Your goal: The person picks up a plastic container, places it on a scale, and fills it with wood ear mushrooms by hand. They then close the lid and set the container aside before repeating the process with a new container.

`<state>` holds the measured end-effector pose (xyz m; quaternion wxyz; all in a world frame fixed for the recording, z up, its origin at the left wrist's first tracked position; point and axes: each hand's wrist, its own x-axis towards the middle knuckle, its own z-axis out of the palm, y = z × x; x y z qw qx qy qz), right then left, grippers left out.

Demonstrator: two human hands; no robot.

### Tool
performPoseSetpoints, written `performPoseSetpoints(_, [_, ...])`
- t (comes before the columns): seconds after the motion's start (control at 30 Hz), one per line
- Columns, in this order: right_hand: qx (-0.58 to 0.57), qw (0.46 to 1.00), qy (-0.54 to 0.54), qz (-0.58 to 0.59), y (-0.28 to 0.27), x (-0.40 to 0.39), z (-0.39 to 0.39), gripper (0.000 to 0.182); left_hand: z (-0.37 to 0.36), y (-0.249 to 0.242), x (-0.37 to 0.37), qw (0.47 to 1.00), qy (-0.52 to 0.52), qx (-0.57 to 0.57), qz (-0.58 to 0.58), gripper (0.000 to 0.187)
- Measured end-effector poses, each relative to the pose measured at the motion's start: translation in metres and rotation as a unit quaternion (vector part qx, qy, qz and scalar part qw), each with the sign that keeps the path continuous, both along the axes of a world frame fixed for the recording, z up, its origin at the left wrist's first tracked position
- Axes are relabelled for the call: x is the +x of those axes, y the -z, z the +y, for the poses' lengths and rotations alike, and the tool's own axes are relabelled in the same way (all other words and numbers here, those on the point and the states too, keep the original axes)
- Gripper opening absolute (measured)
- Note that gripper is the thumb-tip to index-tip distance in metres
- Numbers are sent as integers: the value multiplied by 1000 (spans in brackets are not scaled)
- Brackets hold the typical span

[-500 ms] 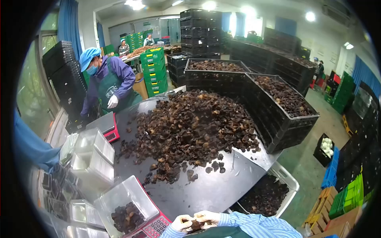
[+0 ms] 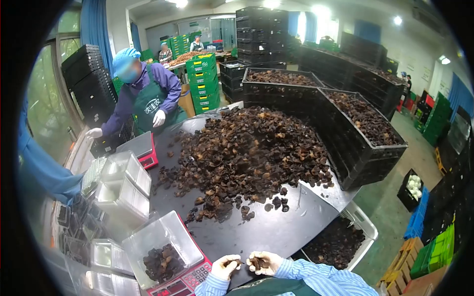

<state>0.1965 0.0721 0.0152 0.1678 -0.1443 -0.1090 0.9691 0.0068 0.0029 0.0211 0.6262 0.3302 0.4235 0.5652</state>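
Observation:
Near the bottom edge, my left hand (image 2: pixel 227 267) is closed on a dark brown fungus piece (image 2: pixel 233 263). Just to its right, apart from it, my right hand (image 2: pixel 263 263) has its fingers wrapped round another fungus piece (image 2: pixel 258 264). Both hands wear white gloves. Left of them, a clear plastic tray (image 2: pixel 183 240) holding some fungus rests on a red scale (image 2: pixel 196 277). A large heap of brown fungus (image 2: pixel 247 153) covers much of the dark metal table (image 2: pixel 256 237).
A co-worker (image 2: pixel 148 93) in a blue cap stands beyond a second scale (image 2: pixel 138 145). Stacked clear containers (image 2: pixel 121 197) line the left. Black crates (image 2: pixel 345 153) of fungus border the table's right side, above a white bin (image 2: pixel 366 227).
My hands have separated, each now with a piece. The co-worker's arm has lifted outward to the left, its gloved hand now showing. The whole view has shifted slightly.

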Motion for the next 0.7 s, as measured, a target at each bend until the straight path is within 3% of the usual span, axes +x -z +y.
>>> performPoseSetpoints(0.07, [39,997,8,-58,3,-8,-3,18,-2,-3,8,989,-6,17,146,19])
performPoseSetpoints(0.1, [109,985,23,-130,-3,-11,-7,18,-3,-5,13,972,-15,67,226,18])
performPoseSetpoints(0.2, [337,916,30,-217,-8,-17,-14,21,-4,0,17,944,-21,109,310,19])
performPoseSetpoints(0.23, [349,910,22,-224,-6,-17,-15,22,-6,-7,20,981,-14,28,193,18])
performPoseSetpoints(0.33, [350,907,0,-233,-1,-18,-13,22,-7,-32,18,931,20,-2,365,19])
performPoseSetpoints(0.5, [290,925,-8,-246,-9,-16,-10,18,-7,-35,16,933,-6,59,355,20])
performPoseSetpoints(0.7, [365,896,26,-254,-4,-19,-10,14,-4,-28,14,912,-9,50,408,18])
